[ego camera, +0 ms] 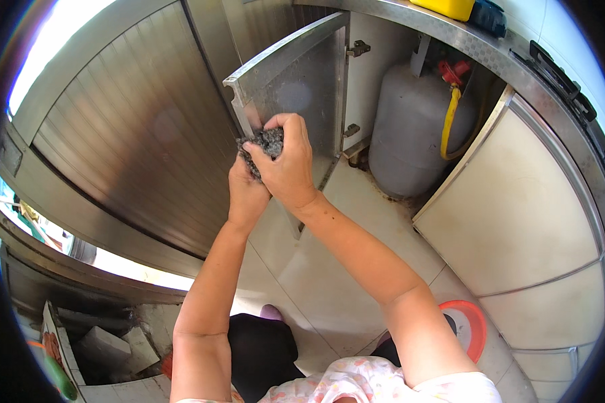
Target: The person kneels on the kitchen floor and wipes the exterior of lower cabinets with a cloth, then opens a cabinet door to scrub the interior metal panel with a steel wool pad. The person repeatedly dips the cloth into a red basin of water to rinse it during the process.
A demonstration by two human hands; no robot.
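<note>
A grey metal scouring pad is pressed against the free edge of an open metal-framed cabinet door. My right hand grips the pad from above and the right, thumb and fingers curled around it. Just below and to the left, my left hand is closed at the pad's lower side and touches my right hand; its fingertips are partly hidden. Behind the door, inside the cabinet, stands a grey gas cylinder with a red regulator and a yellow hose.
A ribbed metal door stands close on the left. The steel countertop edge curves overhead, with a yellow container on it. Pale cabinet fronts line the right. A red basin sits on the tiled floor beside my right arm.
</note>
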